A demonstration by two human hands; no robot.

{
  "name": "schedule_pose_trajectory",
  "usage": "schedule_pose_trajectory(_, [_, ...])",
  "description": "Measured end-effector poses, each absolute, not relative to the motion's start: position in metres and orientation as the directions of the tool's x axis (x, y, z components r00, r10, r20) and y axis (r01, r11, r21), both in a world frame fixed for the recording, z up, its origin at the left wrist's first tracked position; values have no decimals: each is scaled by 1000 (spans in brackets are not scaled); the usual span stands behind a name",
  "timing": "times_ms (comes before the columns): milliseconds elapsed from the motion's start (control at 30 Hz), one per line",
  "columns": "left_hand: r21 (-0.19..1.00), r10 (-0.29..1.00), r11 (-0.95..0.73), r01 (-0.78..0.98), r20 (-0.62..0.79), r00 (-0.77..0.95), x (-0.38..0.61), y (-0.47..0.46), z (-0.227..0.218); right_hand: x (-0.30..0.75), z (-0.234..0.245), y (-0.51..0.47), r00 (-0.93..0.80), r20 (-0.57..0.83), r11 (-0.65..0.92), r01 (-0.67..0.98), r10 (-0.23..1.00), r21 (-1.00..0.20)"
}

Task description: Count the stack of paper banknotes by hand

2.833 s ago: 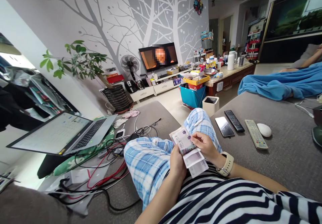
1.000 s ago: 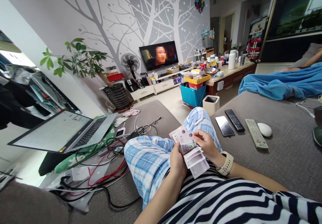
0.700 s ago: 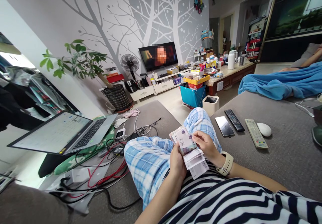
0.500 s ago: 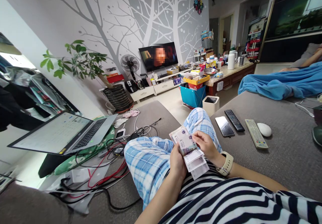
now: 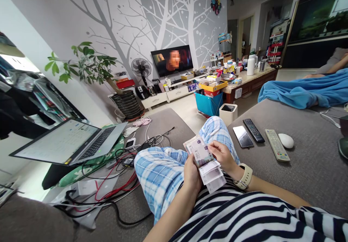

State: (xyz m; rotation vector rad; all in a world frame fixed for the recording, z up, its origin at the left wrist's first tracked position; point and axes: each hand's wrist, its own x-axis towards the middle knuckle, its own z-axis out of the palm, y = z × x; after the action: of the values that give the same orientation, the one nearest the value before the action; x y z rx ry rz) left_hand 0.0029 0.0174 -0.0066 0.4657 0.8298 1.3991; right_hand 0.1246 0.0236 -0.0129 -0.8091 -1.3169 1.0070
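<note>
Over my lap I hold a stack of banknotes [image 5: 199, 152], pale with purplish print. My left hand [image 5: 191, 173] wraps round its lower left side, the thumb lying on top. At the upper right edge, my right hand [image 5: 221, 158] pinches the notes between thumb and fingers. Several pale note ends [image 5: 212, 177] hang fanned out below the stack, towards my striped shirt. What lies under the stack is hidden. A cream watch [image 5: 245, 176] is on my right wrist.
On the sofa to the right lie a phone [image 5: 243, 136], a black remote [image 5: 253, 130], a beige remote [image 5: 277, 145] and a white mouse [image 5: 285, 140]. An open laptop [image 5: 95, 142] and tangled cables [image 5: 119, 195] are on the left. A person's arm shows beyond a blue blanket [image 5: 301, 89].
The view has shifted very slightly. Both hands keep their hold on the banknotes, with hardly any visible movement.
</note>
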Motion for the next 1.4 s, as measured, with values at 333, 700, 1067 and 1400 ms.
schedule_pose_trajectory(333, [717,966,135,-683,-247,-69,5,17,-8,127,-7,19,-12,363,360,-101,932,-927])
schedule_pose_trajectory(700, [740,973,140,-658,-228,-49,4,12,-6,130,-13,26,88,319,322,-21,944,-947])
schedule_pose_trajectory(1067, [693,974,85,-716,-208,-86,9,16,-9,132,-15,26,69,334,333,20,940,-943])
schedule_pose_trajectory(1400, [692,978,97,-715,-201,-61,9,16,-10,129,-6,18,25,346,347,-63,938,-936])
